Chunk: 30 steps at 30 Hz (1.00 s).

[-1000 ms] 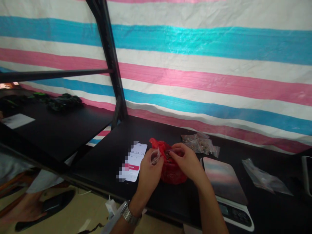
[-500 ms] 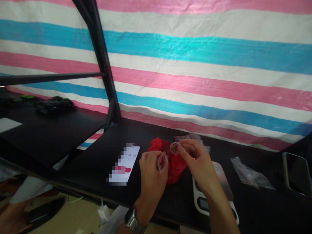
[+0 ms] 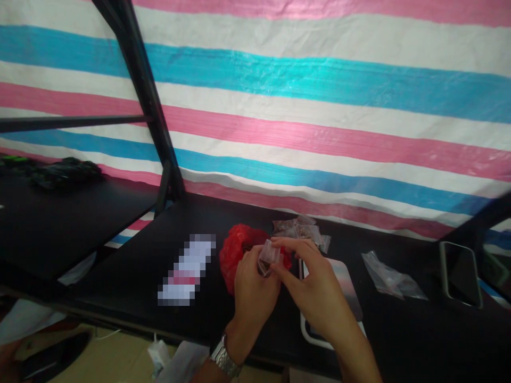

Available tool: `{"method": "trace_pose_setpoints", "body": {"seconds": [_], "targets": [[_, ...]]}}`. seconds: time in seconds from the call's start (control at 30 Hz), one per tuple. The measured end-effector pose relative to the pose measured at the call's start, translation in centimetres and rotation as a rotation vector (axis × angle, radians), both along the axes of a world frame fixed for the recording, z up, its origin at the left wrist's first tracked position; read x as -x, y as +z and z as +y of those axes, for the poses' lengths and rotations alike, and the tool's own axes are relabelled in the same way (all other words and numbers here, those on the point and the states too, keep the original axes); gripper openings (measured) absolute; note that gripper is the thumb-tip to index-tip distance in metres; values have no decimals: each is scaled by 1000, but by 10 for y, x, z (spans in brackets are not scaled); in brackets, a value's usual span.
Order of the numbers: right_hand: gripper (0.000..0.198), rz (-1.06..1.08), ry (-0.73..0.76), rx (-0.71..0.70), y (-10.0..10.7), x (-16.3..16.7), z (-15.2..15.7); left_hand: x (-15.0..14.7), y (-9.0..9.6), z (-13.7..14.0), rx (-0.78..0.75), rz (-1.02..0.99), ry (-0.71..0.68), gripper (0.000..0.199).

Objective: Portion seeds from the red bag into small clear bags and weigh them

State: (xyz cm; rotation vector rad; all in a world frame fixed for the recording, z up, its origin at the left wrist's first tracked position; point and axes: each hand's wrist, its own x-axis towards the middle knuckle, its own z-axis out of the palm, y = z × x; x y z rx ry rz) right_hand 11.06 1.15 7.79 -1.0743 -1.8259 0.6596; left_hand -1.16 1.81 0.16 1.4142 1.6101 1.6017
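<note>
From here I can see 2 bare hands working above the black table (image 3: 399,335). The left hand (image 3: 257,284) is closed around a small clear bag (image 3: 268,256), keeping it upright in its curled fingers and thumb, with something dark inside that is too small to make out. The right hand (image 3: 311,271) comes in from the other side, thumb and forefinger parted around the bag's upper part; I can't tell whether it has a firm grip on it. A silver watch (image 3: 225,357) sits on the left wrist. Just behind the hands, partly hidden by them, a crumpled red bag (image 3: 231,260) rests on the table. Beyond it lies a pile of filled clear packets (image 3: 297,230), near the striped sheet (image 3: 319,106) of pink, white and blue. The scale (image 3: 349,284) is partly covered by the right hand and forearm. Farther to the right, some flat clear plastic (image 3: 393,279) lies near a dark-screened phone (image 3: 461,274). Left of the red bag, well apart from the scale, is a pale oblong (image 3: 187,268), blurred into squares.
</note>
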Motion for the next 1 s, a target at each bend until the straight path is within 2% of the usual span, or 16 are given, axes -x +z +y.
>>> {"method": "trace_pose_setpoints", "body": {"seconds": [0.1, 0.17, 0.3, 0.4, 0.47, 0.53, 0.7, 0.8, 0.87, 0.93, 1.0], "targets": [[32, 54, -4, -18, 0, 0, 2, -1, 1, 1, 25, -97, -64, 15], [29, 119, -76, -21, -2, 4, 8, 0, 5, 0, 9, -174, -69, 17], [22, 170, -268, 17, -17, 17, 24, 10, 15, -1, -105, -277, 35, 19], [15, 69, -225, 77, -31, 27, 30, 24, 17, -5, -196, -330, 100, 18], [13, 34, -165, 67, -35, 31, 29, 34, 14, -8, -223, -368, 86, 19], [16, 53, -105, 47, -33, 30, 24, 40, 11, -10, -211, -422, 2, 22], [23, 107, 66, 144, -19, 13, 11, 32, 10, -14, -32, -704, -371, 47], [16, 98, 63, 158, -15, -5, 8, 18, 16, -16, 93, -867, -532, 51], [15, 103, 9, 200, -13, -22, 7, 7, 18, -15, 172, -899, -628, 50], [23, 147, -58, 280, -11, -43, 6, -4, 19, -12, 167, -872, -652, 50], [32, 205, -136, 337, -12, -67, 6, -14, 16, -8, 49, -774, -572, 49]]}}
